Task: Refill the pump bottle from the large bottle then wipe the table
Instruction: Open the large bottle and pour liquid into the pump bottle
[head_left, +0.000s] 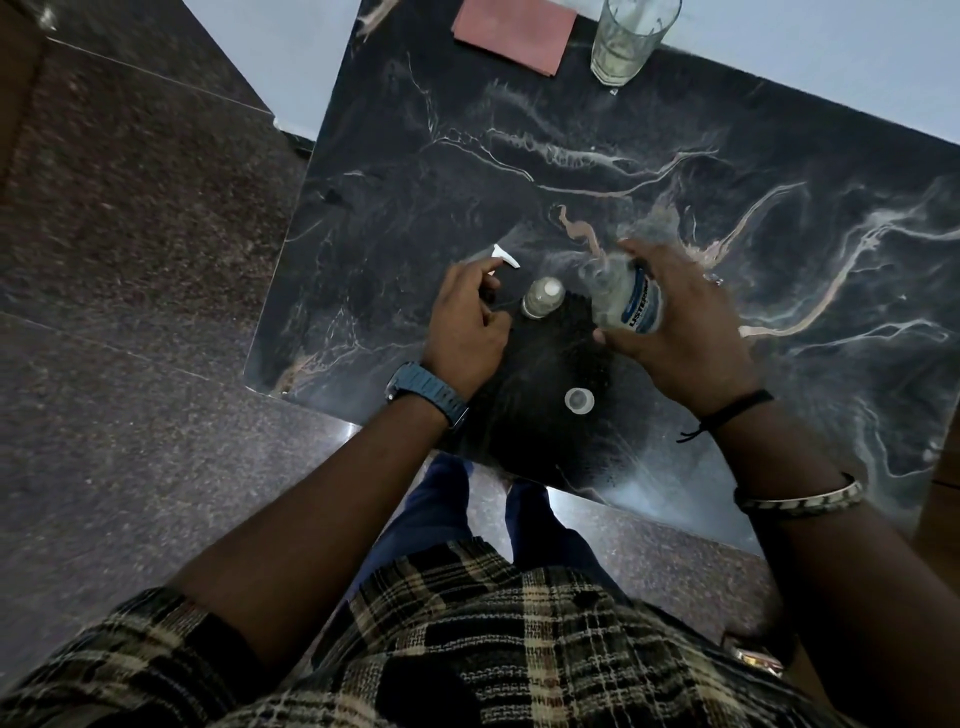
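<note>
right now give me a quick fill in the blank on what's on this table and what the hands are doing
1. The right hand holds the large bottle whose blue label faces the ____.
2. The folded pink cloth lies at the table's far edge, beside a drinking ____.
3. The small bottle stands between the two hands, its neck ____.
4. The left hand pinches the white pump ____.

Missing words: camera; glass; open; head

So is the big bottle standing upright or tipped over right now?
Tipped. The right hand grips the large bottle leaning, its blurred neck angled toward the small bottle that stands on the table. Its cap lies nearby.
</note>
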